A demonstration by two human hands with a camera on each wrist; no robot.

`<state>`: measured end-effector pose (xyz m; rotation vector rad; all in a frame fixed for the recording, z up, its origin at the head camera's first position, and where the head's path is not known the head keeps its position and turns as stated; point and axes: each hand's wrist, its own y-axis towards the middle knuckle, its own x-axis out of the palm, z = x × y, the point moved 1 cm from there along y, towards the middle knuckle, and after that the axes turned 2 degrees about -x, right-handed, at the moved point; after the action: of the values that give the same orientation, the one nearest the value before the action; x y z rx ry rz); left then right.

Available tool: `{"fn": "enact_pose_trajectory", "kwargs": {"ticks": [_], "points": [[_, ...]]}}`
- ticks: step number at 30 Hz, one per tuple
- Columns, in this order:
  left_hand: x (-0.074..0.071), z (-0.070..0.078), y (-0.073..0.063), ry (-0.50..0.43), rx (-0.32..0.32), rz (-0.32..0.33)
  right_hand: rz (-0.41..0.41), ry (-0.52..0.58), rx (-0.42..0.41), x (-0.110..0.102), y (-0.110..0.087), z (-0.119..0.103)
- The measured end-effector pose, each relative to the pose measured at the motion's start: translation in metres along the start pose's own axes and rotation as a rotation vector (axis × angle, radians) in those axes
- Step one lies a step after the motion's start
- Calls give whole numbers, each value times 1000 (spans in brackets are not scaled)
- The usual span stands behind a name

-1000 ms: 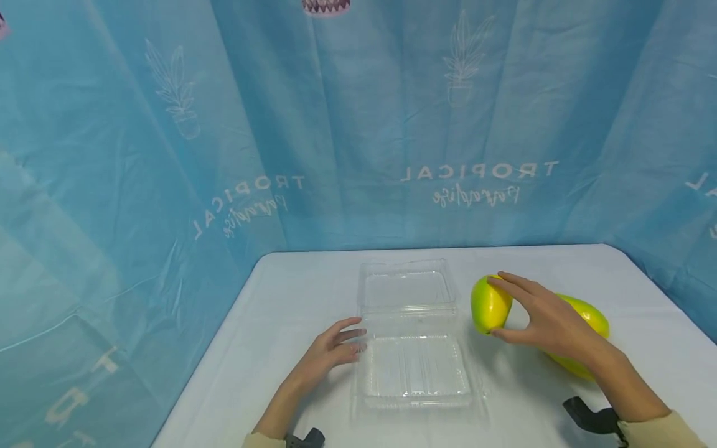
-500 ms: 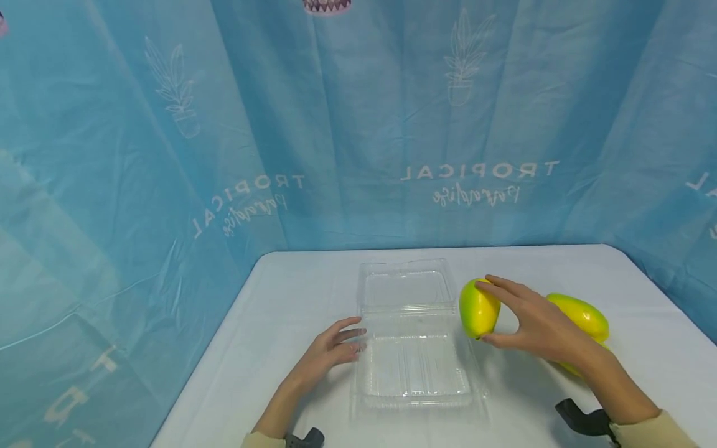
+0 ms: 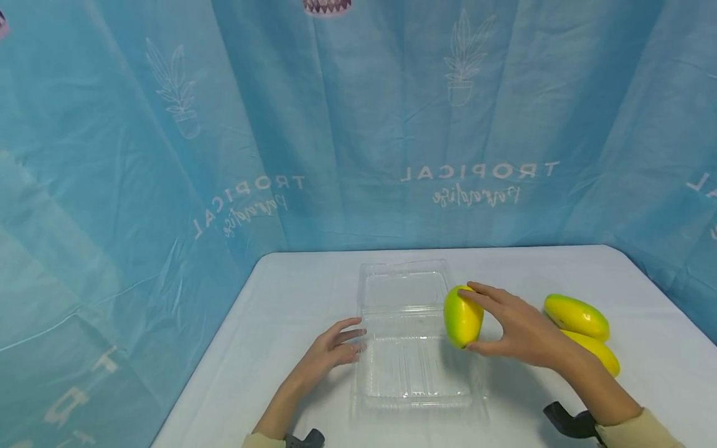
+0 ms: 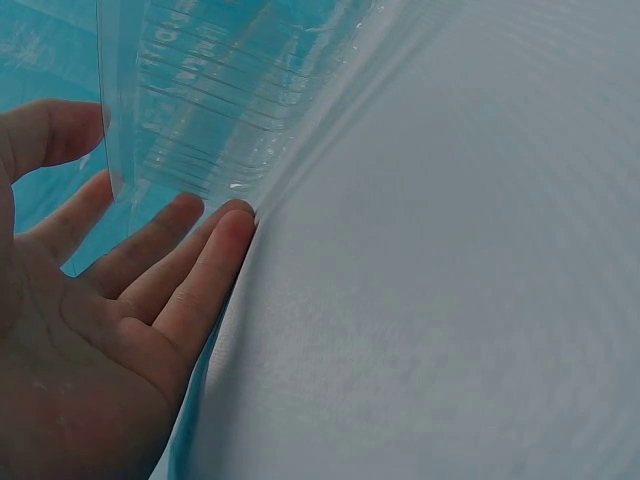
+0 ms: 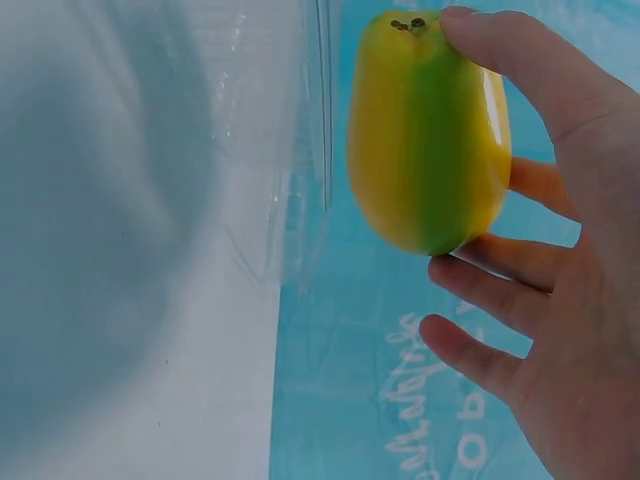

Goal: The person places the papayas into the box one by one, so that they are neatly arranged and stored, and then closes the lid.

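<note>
My right hand (image 3: 521, 326) pinches a yellow-green mango (image 3: 463, 317) end to end between thumb and fingertips, above the right side of a clear plastic clamshell container (image 3: 414, 367). In the right wrist view the mango (image 5: 428, 140) shows its small brown stem end by the thumb. The container lies with its lid (image 3: 406, 287) folded back toward the far side. At its left edge is my left hand (image 3: 333, 348), with loosely extended fingers. The left wrist view shows its fingertips (image 4: 235, 225) touching the container's rim (image 4: 112, 100).
Two more mangoes lie side by side at the right, one yellow-green (image 3: 577, 317) and one mostly yellow (image 3: 596, 351), behind my right forearm. A white cloth covers the table (image 3: 302, 280). Blue printed curtains (image 3: 358, 124) hang behind it and along both sides.
My right hand has carried the mango leftward and slightly nearer, from beside the container to over its right side. The two other mangoes show more fully. My left hand has stayed put.
</note>
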<state>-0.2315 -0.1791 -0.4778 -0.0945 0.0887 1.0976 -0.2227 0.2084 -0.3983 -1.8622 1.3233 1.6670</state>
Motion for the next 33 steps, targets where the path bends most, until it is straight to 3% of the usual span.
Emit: {"fn": "enact_pose_trajectory", "kwargs": {"ticks": [15, 25, 33], "points": [[0, -3, 1, -14, 14, -8, -35, 23, -88, 16, 10, -14], [1, -2, 2, -11, 11, 2, -102, 85, -91, 23, 17, -27], [1, -1, 3, -4, -11, 15, -162, 75, -81, 32, 29, -37]]}}
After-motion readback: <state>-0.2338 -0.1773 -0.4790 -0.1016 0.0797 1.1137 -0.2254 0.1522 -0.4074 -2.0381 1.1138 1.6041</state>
